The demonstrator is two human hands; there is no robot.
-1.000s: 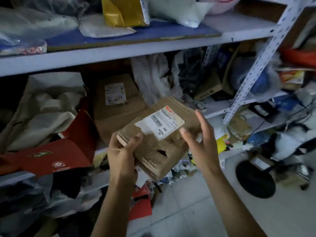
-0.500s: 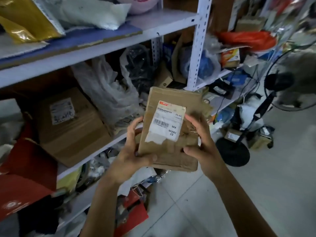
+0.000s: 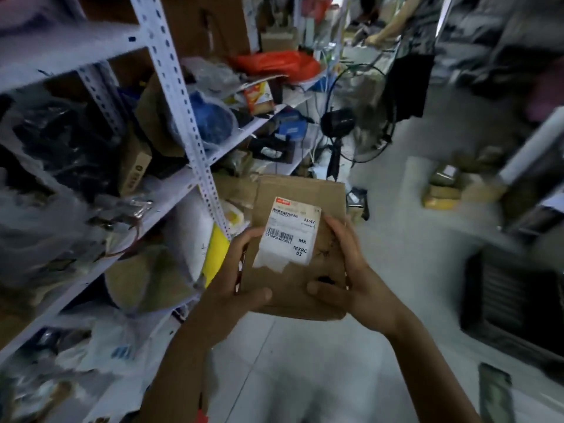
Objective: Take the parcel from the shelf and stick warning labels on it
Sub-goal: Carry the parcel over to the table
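Hands [image 3: 241, 279] cover parcel's [image 3: 300, 270] lower corners.

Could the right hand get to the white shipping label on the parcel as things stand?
Probably yes: the right hand grips the parcel edge beside the shipping label, nothing covering it.

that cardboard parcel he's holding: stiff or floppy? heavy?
Cardboard parcel probably semi-stiff: it stays flat between left hand and right hand, though creased and dented. Likely light, since it is thin. Torn shipping label suggests wear.
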